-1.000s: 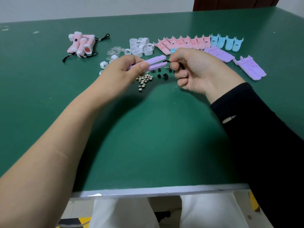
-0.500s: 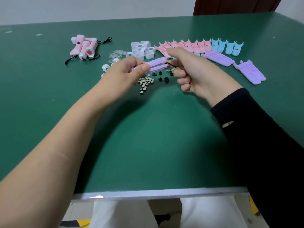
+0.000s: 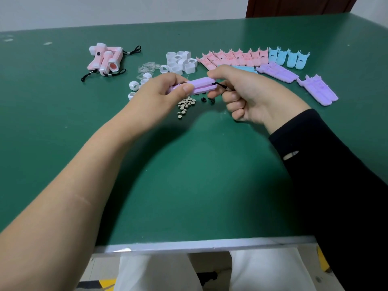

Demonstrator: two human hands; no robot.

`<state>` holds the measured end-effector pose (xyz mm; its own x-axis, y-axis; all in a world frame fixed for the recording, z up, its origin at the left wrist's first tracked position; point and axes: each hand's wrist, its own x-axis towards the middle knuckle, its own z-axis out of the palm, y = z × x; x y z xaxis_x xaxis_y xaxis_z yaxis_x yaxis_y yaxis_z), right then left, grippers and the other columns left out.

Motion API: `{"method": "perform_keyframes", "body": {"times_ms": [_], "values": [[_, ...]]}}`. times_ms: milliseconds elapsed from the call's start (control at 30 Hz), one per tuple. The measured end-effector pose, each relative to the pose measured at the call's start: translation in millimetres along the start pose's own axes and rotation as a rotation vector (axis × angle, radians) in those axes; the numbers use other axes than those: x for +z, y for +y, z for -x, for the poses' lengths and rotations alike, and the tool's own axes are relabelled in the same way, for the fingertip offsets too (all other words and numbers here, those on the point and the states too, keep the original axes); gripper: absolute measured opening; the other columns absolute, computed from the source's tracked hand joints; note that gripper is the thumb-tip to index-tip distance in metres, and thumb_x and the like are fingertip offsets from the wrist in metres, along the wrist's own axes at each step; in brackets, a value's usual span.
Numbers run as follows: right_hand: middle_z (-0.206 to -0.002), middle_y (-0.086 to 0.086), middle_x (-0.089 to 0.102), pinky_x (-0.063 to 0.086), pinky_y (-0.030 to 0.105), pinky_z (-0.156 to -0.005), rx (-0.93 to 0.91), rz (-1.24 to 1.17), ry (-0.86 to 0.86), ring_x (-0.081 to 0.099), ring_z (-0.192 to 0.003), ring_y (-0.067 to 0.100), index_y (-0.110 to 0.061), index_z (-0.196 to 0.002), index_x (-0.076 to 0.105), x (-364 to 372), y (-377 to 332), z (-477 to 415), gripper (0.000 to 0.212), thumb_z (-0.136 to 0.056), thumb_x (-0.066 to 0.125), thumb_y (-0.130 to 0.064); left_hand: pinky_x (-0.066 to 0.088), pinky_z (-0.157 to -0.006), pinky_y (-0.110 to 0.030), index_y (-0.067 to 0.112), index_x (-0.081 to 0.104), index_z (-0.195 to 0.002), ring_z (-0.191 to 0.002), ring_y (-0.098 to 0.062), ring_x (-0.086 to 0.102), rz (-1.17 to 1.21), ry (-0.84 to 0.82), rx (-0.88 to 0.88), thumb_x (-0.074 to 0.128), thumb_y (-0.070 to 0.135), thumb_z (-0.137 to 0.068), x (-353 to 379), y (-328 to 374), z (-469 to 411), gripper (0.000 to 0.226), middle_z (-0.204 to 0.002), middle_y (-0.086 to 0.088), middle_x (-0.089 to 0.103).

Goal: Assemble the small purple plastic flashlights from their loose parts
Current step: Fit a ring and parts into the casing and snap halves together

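Plastic, likely light and stiff: the purple flashlight body (image 3: 202,84), above the button cells (image 3: 185,105), is sensibly pinched at its ends by fingers of the left hand (image 3: 159,91) and right hand (image 3: 247,97).

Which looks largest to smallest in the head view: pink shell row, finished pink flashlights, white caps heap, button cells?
1. pink shell row
2. finished pink flashlights and white caps heap, about alike
3. button cells, despite sitting nearer
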<state>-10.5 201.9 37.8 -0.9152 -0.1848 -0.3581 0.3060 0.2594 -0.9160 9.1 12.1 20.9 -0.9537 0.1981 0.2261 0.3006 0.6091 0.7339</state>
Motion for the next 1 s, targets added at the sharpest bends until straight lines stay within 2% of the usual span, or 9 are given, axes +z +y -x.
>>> {"method": "perform_keyframes", "body": {"times_ms": [200, 600, 733, 767, 833, 933, 1000], "values": [[-0.047, -0.011, 0.021, 0.015, 0.017, -0.039, 0.009, -0.055, -0.004, 0.014, -0.04, 0.009, -0.017, -0.065, 0.062, 0, -1, 2, 0.037, -0.084, 0.059, -0.048, 0.034, -0.059, -0.011, 0.027, 0.059, -0.097, -0.064, 0.001, 0.044, -0.035, 0.016, 0.045, 0.049, 0.034, -0.101, 2, 0, 1, 0.012, -0.071, 0.015, 0.05], [-0.042, -0.012, 0.024, 0.017, 0.014, -0.036, -0.027, -0.051, 0.017, 0.017, -0.035, 0.006, -0.016, -0.067, 0.065, 1, 1, -2, 0.033, -0.088, 0.058, -0.041, 0.033, -0.058, -0.008, 0.024, 0.057, -0.103, -0.063, 0.007, 0.044, -0.159, 0.005, 0.063, 0.053, 0.036, -0.099, 1, -2, 0, 0.013, -0.075, 0.013, 0.051], [-0.043, -0.012, 0.025, 0.018, 0.014, -0.036, -0.061, -0.049, 0.052, 0.019, -0.036, 0.006, -0.017, -0.064, 0.066, 1, 3, -4, 0.032, -0.086, 0.059, -0.039, 0.033, -0.069, -0.001, 0.022, 0.06, -0.113, -0.089, -0.006, 0.052, -0.215, 0.02, 0.067, 0.054, 0.039, -0.098, 1, -2, 0, 0.023, -0.098, 0.009, 0.059], [-0.044, -0.012, 0.026, 0.018, 0.014, -0.036, -0.067, -0.054, 0.058, 0.019, -0.036, 0.006, -0.017, -0.063, 0.066, 1, 3, -4, 0.032, -0.086, 0.06, -0.039, 0.034, -0.069, -0.001, 0.023, 0.06, -0.114, -0.09, -0.004, 0.053, -0.188, 0.031, 0.055, 0.056, 0.039, -0.097, 0, -2, 0, 0.023, -0.1, 0.012, 0.06], [-0.044, -0.012, 0.026, 0.019, 0.015, -0.036, -0.071, -0.069, 0.066, 0.02, -0.037, 0.006, -0.018, -0.063, 0.067, 1, 3, -4, 0.032, -0.085, 0.061, -0.04, 0.038, -0.064, -0.004, 0.023, 0.06, -0.113, -0.074, 0.005, 0.055, 0.028, 0.053, -0.022, 0.061, 0.04, -0.094, -1, 0, 0, 0.025, -0.091, 0.019, 0.061], [-0.045, -0.012, 0.025, 0.018, 0.016, -0.036, -0.07, -0.106, 0.075, 0.019, -0.037, 0.006, -0.017, -0.065, 0.066, 1, 3, -5, 0.031, -0.085, 0.061, -0.04, 0.038, -0.051, -0.018, 0.023, 0.063, -0.1, -0.055, -0.003, 0.049, 0.392, 0.08, -0.292, 0.053, 0.053, -0.094, -6, 4, -2, 0.033, -0.077, 0.011, 0.066], [-0.045, -0.012, 0.023, 0.017, 0.016, -0.035, -0.064, -0.124, 0.08, 0.018, -0.036, 0.006, -0.017, -0.066, 0.066, 1, 4, -5, 0.032, -0.086, 0.061, -0.04, 0.031, -0.042, -0.017, 0.022, 0.059, -0.092, -0.044, -0.007, 0.041, 0.535, 0.033, -0.451, 0.042, 0.057, -0.097, -7, 6, -3, 0.039, -0.062, 0.006, 0.062]]}}
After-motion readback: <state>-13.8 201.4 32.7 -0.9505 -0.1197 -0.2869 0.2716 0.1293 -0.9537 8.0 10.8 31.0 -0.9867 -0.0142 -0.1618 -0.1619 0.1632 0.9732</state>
